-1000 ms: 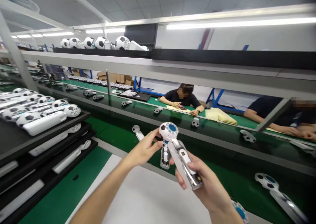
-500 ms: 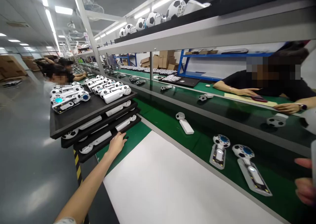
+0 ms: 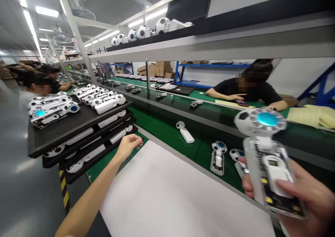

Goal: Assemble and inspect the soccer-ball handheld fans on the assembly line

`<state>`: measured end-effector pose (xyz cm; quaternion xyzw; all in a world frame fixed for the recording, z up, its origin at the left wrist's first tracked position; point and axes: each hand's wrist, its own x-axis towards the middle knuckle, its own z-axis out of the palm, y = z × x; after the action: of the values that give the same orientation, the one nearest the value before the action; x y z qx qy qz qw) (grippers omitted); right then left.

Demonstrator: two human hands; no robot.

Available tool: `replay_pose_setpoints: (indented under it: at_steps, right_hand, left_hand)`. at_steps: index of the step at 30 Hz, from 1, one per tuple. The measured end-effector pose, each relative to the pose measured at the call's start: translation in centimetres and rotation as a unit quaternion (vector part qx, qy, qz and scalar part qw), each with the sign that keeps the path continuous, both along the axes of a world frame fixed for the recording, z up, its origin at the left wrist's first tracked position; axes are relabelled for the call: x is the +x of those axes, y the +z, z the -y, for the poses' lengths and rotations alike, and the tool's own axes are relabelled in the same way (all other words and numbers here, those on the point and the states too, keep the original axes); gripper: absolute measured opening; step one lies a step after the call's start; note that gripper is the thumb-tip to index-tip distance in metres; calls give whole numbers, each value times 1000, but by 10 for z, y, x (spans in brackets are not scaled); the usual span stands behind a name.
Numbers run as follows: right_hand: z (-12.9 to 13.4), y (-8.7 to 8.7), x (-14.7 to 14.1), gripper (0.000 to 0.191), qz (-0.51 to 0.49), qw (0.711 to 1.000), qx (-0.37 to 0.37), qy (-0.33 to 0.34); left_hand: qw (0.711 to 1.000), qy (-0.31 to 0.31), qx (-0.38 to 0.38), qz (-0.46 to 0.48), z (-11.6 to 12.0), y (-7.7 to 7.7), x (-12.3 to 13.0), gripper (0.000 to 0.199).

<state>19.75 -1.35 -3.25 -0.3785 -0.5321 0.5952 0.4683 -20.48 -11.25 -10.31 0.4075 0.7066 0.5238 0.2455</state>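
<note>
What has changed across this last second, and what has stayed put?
The left hand let go of the fan head, swung left to the stacked black trays, and now sits just off their edge. The right hand keeps gripping the open-backed fan, now raised close to the camera. The fans on the green belt and the seated co-workers stayed put.

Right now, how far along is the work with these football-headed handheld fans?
Done: finished white fans fill the stacked black trays. In hand: the right hand holds an open, uncovered fan; the left hand reaches beside the trays. Left: another uncovered fan lies on the green belt.
</note>
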Motion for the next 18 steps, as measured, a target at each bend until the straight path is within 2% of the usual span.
replay_pose_setpoints:
  at_steps: [4, 7, 10, 13, 16, 18]
  right_hand:
    - [23, 21, -24, 48, -3, 997, -60, 43]
    - [34, 26, -33, 53, -1, 995, -63, 74]
    - [38, 25, -38, 54, -4, 994, -58, 89]
    - [38, 25, -41, 56, -16, 995, -50, 86]
    - [36, 24, -44, 59, -10, 996, -37, 82]
    - [34, 22, -46, 59, -10, 995, -29, 91]
  left_hand:
    - [986, -88, 104, 102, -24, 45, 61, 31]
    - [957, -145, 162, 192, -35, 67, 93, 36]
    - [926, -183, 195, 266, -40, 78, 113, 37]
    - [925, -193, 184, 270, -44, 81, 125, 28]
    - [925, -203, 181, 266, -49, 82, 136, 45]
    - [923, -192, 195, 269, -55, 82, 143, 40]
